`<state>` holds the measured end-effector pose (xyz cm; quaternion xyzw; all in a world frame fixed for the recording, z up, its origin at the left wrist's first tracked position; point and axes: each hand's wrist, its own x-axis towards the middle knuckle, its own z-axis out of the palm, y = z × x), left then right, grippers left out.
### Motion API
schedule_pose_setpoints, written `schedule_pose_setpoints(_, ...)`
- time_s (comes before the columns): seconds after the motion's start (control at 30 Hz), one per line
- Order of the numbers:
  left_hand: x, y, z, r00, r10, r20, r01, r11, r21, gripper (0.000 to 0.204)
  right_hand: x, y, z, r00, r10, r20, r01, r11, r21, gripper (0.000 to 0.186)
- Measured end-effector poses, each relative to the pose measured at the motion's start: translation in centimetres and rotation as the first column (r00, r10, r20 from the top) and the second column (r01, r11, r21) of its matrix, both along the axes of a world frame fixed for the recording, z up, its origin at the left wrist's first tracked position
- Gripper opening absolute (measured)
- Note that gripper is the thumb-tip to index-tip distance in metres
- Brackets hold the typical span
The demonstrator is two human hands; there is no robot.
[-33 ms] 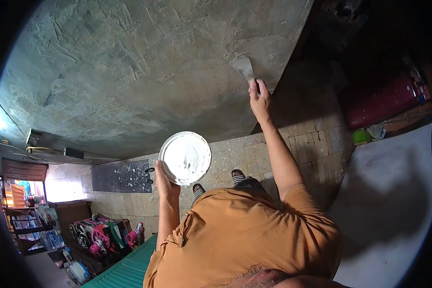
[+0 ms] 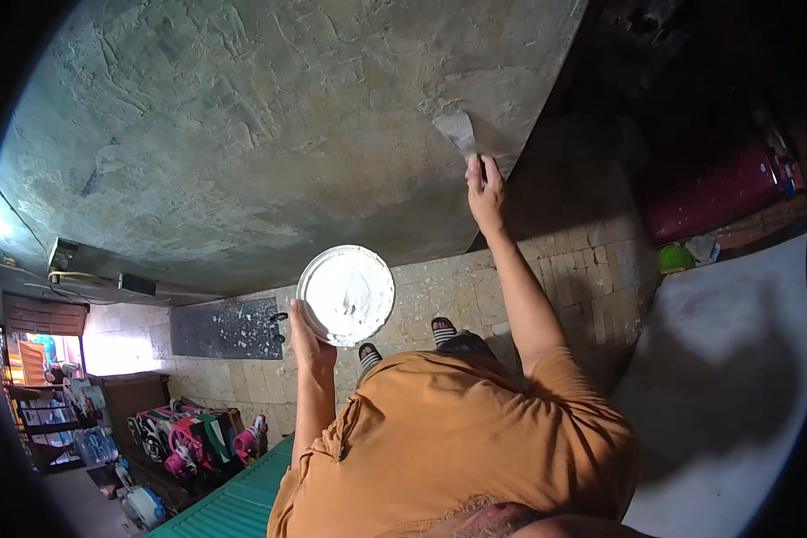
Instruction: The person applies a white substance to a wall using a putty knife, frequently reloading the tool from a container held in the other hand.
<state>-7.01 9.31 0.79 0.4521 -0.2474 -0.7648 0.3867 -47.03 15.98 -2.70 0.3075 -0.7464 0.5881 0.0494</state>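
Note:
My right hand (image 2: 487,195) is closed round the handle of a putty knife (image 2: 458,133). The knife's wide blade lies against the rough grey wall (image 2: 332,134), close to the wall's right edge. Ridges and smears of plaster cover much of that wall. Lower down, my left hand (image 2: 312,345) grips a round white tub (image 2: 301,285) by its left side. White paste (image 2: 348,291) fills the tub, with an uneven, scooped surface. Most of the knife's handle is hidden in my fingers.
Speckled floor tiles (image 2: 435,282) lie under my feet, with a dark mat (image 2: 215,329) to the left. Electrical boxes (image 2: 137,285) sit low on the wall. A maroon cabinet-like object (image 2: 717,193) stands right; pink-and-black gear (image 2: 184,439) and a green ridged surface (image 2: 242,493) are lower left.
The putty knife and my right hand have slid slightly down along the wall. My left hand and the tub stay in place.

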Motion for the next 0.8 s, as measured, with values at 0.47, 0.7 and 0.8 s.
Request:
schedule_pose_setpoints(0.47,-5.0,2.9,3.0,0.999,-0.022,-0.036,0.023,0.999,0.041,0.06,1.4,1.5,-0.8,0.999,0.021,-0.04,-0.02,0.999,0.028,0.031)
schedule_pose_setpoints(0.7,-5.2,0.5,1.0,0.995,-0.095,-0.021,0.094,0.995,-0.046,0.076,1.6,0.4,4.5,0.995,0.059,-0.075,-0.054,0.996,0.067,0.032)
schedule_pose_setpoints(0.8,-6.5,-0.5,0.7,0.989,-0.074,-0.131,0.069,0.997,-0.047,0.074,1.4,4.4,0.3,0.997,0.057,0.046,-0.063,0.987,0.145,0.035)
